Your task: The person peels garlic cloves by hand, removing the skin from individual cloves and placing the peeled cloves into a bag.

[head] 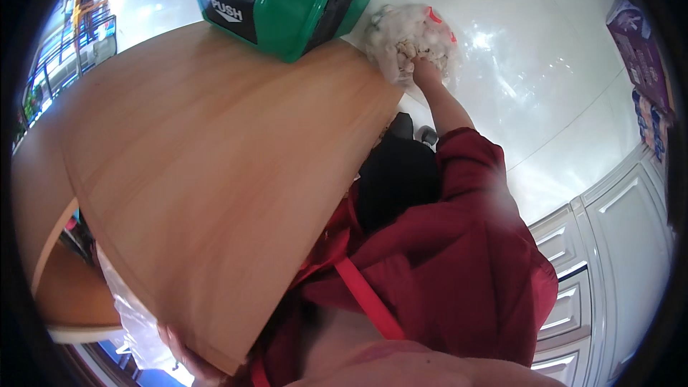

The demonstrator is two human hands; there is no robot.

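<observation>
My right hand reaches down into the open clear plastic bag on the floor. Its fingers are buried among pale, irregular pieces, so their grip is hidden. What the pieces are, I cannot tell. At the lower left, my left hand is at the near edge of a wooden table, partly covered by it. Beside those fingers hangs a crumpled clear plastic sheet or bag; whether the hand grips it or the table edge is unclear.
A green and black push-lid bin stands against the table's far edge, next to the bag. Pale glossy floor tiles stretch to the right. White panelled cabinets and a purple carton line the right side. An open shelf shows at left.
</observation>
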